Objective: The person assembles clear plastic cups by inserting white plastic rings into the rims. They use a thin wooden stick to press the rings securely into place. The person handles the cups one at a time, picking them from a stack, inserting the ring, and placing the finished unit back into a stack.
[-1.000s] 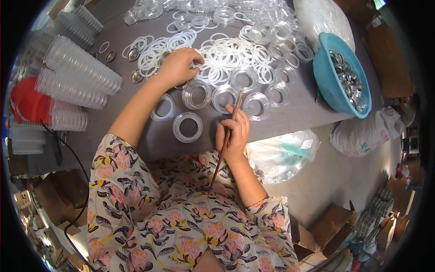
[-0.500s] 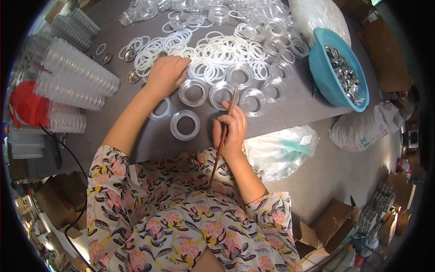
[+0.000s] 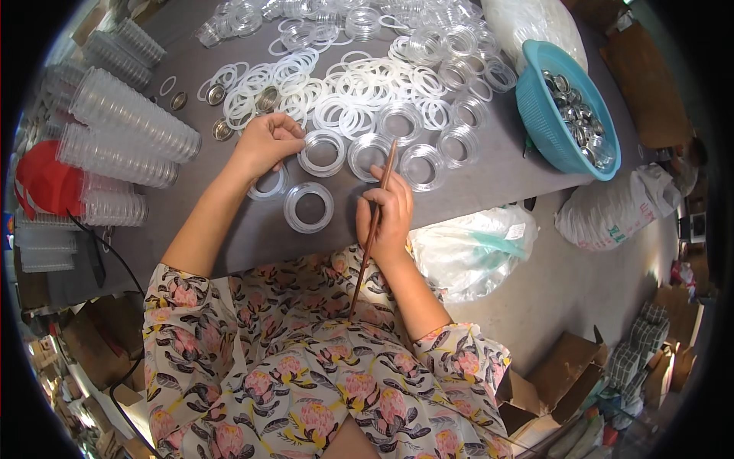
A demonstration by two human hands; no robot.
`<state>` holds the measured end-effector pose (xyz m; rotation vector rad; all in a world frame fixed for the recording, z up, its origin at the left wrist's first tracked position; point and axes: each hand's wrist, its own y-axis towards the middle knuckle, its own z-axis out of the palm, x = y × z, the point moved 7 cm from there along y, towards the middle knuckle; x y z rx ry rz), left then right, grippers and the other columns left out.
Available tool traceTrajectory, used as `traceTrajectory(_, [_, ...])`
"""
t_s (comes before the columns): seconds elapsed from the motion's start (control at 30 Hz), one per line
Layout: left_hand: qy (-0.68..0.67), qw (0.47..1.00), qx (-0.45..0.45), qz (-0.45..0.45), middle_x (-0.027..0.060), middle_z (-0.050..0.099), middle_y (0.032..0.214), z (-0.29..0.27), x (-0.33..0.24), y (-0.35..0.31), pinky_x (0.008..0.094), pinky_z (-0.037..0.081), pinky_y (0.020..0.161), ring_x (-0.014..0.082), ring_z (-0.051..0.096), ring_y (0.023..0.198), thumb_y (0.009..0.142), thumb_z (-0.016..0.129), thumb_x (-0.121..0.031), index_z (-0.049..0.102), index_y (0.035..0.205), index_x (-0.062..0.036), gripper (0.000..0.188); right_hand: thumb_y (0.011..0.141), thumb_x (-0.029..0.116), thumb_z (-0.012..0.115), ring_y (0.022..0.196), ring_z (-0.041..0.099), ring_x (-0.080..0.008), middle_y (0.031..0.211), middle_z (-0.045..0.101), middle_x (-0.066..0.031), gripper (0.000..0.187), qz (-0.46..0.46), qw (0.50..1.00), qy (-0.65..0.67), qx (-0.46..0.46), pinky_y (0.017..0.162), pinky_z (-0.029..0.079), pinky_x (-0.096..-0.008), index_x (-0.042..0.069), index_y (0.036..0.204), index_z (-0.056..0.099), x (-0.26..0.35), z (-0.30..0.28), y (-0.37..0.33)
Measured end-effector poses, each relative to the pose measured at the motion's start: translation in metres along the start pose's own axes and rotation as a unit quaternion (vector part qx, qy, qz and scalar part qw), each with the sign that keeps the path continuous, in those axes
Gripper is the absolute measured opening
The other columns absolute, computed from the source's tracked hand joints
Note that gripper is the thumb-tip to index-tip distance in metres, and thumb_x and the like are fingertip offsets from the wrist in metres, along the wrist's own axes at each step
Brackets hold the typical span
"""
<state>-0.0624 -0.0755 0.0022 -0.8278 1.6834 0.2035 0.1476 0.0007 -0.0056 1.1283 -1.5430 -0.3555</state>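
Observation:
My right hand [image 3: 387, 214] grips a thin brown wooden stick [image 3: 372, 236], which slants from the clear rings down toward my lap. My left hand [image 3: 265, 145] is closed, thumb and fingers pressed together, at the left edge of a clear plastic ring [image 3: 303, 156]. Whatever it pinches, if anything, is too small to make out. Partly under that hand lies another clear ring [image 3: 278, 190], and a separate thick one [image 3: 291, 208] sits nearer me. Several more clear rings stand around the stick's upper tip. Beyond them spreads a heap of flat white sealing rings [image 3: 367, 80].
Stacked clear plastic cups [image 3: 134, 115] lie on the left beside a red object [image 3: 50, 177] and a black cable. Small metal caps [image 3: 215, 94] sit near the white rings. A blue basket [image 3: 535, 115] of metal caps stands at the right edge, by a plastic bag [image 3: 535, 34].
My left hand has drawn back from the white rings toward me, its fingers now closed by a clear ring. My right hand keeps the stick almost in place.

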Motion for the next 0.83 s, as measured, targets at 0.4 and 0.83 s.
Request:
traceTrajectory(0.4, [0.289, 0.921, -0.097, 0.24, 0.005, 0.06, 0.08, 0.019, -0.043, 0.03, 0.0255, 0.043, 0.059, 0.0117, 0.052, 0.064, 0.069, 0.072, -0.013, 0.066, 0.08, -0.0038, 0.015, 0.071, 0.004, 0.063, 0.103, 0.052, -0.0349, 0.112, 0.056, -0.015, 0.022, 0.0, 1.0, 0.002, 0.002, 0.087, 0.039, -0.0424, 0.007, 0.088, 0.05, -0.001, 0.0, 0.0])
traceTrajectory(0.83, [-0.009, 0.999, 0.005, 0.043, 0.0024, 0.064, 0.068, 0.028, -0.029, 0.055, 0.0241, 0.047, 0.057, 0.0109, 0.056, 0.059, 0.072, 0.074, -0.023, 0.07, 0.088, -0.0095, 0.022, 0.071, 0.007, 0.064, 0.106, 0.051, -0.035, 0.115, 0.056, -0.0152, 0.025, 0.003, 0.997, 0.052, -0.051, 0.09, 0.038, -0.0463, 0.008, 0.091, 0.049, -0.007, -0.009, -0.006])
